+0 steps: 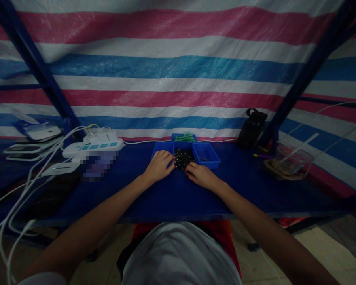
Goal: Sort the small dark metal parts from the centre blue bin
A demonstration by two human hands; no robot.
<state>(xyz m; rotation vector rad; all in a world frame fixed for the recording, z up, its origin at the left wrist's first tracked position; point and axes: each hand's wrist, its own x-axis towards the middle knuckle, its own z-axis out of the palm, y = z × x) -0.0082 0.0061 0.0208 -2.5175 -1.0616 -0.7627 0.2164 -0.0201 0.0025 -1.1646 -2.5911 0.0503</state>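
Observation:
A heap of small dark, shiny parts (184, 157) fills the middle blue bin in front of me. My left hand (160, 165) rests at the heap's left side, its fingers bent together and the thumb near them. At the front right of the heap is my right hand (202, 175), with a ring on one finger and its fingertips pinched together. What either hand holds is too small and dark to make out. The right blue bin (215, 158) has a few tiny pieces on its floor. Part of the left blue bin (157, 147) is hidden behind my left hand.
Behind the bins sits a small blue box (173, 136) of green items. Left on the blue table (172, 202) are a white power strip (106, 147), phones and many white cables. A black bottle (251, 128) and a clear plastic bowl (296, 160) stand right. Striped sheeting hangs behind.

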